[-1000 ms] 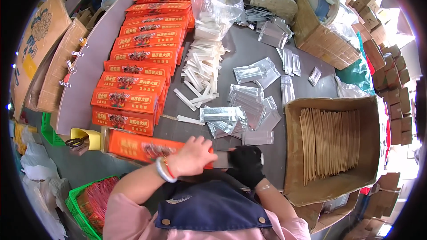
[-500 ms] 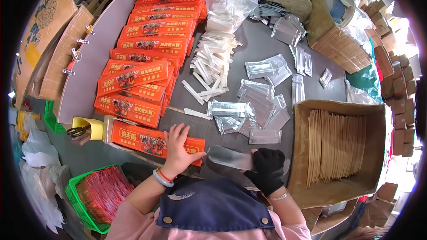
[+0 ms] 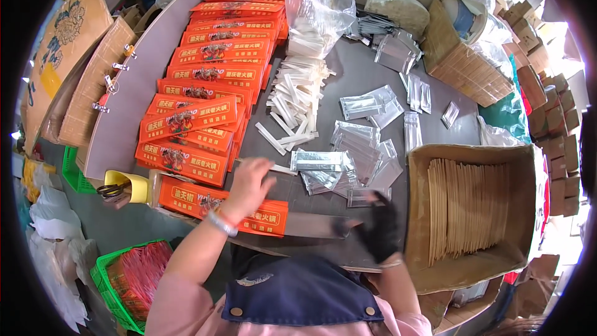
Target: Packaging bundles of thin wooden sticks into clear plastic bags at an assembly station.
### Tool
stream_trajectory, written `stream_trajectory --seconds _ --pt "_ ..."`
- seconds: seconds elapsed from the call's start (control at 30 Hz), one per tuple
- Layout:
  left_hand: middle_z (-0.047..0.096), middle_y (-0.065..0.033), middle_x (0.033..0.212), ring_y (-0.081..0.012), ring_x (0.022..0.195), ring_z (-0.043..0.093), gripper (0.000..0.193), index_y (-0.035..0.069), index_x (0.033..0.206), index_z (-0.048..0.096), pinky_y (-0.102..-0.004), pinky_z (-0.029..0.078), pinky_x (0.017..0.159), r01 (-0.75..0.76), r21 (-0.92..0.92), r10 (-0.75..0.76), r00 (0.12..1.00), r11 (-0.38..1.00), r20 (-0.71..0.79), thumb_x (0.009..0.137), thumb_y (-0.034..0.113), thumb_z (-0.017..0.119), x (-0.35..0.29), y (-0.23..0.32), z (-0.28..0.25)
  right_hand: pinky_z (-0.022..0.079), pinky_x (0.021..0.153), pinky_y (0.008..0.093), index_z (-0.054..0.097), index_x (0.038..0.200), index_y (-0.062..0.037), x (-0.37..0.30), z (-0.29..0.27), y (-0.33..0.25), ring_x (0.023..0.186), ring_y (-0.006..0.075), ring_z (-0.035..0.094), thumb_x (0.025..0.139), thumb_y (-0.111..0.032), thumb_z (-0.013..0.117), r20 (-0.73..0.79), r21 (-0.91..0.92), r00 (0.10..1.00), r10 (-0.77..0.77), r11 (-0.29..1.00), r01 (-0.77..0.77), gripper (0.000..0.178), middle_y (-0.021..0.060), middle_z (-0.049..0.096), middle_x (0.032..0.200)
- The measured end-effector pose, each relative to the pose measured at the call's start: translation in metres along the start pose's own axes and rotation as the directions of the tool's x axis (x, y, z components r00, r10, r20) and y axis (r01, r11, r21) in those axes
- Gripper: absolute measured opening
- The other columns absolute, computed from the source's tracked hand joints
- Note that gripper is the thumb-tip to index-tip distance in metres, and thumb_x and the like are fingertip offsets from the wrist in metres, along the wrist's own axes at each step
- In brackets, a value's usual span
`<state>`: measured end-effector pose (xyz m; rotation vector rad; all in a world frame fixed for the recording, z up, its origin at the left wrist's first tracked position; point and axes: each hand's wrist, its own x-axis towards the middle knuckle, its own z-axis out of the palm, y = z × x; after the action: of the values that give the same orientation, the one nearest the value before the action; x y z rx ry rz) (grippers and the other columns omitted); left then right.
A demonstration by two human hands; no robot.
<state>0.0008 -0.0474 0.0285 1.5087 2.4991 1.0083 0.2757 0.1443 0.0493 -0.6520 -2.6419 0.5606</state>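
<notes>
My left hand (image 3: 250,183) is above an orange printed sleeve (image 3: 194,198) at the table's front edge. Its thumb stands apart from the fingers, and the fingertips are by the end of a white paper strip (image 3: 284,170). A clear plastic film piece (image 3: 311,224) sticks out from the sleeve's right end and lies flat. My right hand (image 3: 378,227), in a black fingerless glove, is smeared by motion, its thumb and forefinger apart. Its fingertips are at a flat silvery clear packet (image 3: 360,198). More such packets (image 3: 357,152) lie in a loose pile beyond.
Stacked orange sleeves (image 3: 214,74) fill the left side, beside heaped white strips (image 3: 298,84) and a plastic bag (image 3: 317,12). A cardboard box (image 3: 413,224) of wooden chopsticks (image 3: 469,211) stands at right. A yellow holder (image 3: 138,188) with scissors sits at left; a green basket (image 3: 102,274) is below.
My left hand has lifted off the sleeve and moved up toward the white strip. My right hand has let go of the clear film, which now lies against the sleeve, and moved to the packets.
</notes>
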Motion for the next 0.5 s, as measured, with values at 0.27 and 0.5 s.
stream_trajectory --seconds 0.27,0.5 --pt "0.057 -0.0030 0.078 -0.0245 0.082 0.057 0.007 0.012 0.075 0.064 -0.0383 0.043 0.072 -0.334 0.246 0.273 0.929 0.910 0.251 0.082 0.012 0.061 0.032 -0.039 0.015 0.047 0.081 0.0466 0.057 0.093 -0.0052 -0.096 -0.040 0.166 0.095 0.0349 0.057 0.084 -0.019 0.062 -0.194 -0.629 0.645 0.740 0.411 -0.660 0.017 0.0158 0.060 0.097" --pt "0.060 -0.0060 0.091 -0.0270 0.088 0.056 0.012 0.009 0.087 0.066 -0.0390 0.045 0.078 -0.285 0.137 0.257 0.947 0.948 0.193 0.077 0.012 0.071 0.063 0.004 0.029 0.047 0.085 0.0464 0.058 0.094 -0.0048 -0.083 -0.033 0.144 0.098 0.0359 0.057 0.084 -0.014 0.060 -0.204 -0.662 0.651 0.732 0.386 -0.642 0.014 0.0158 0.059 0.096"
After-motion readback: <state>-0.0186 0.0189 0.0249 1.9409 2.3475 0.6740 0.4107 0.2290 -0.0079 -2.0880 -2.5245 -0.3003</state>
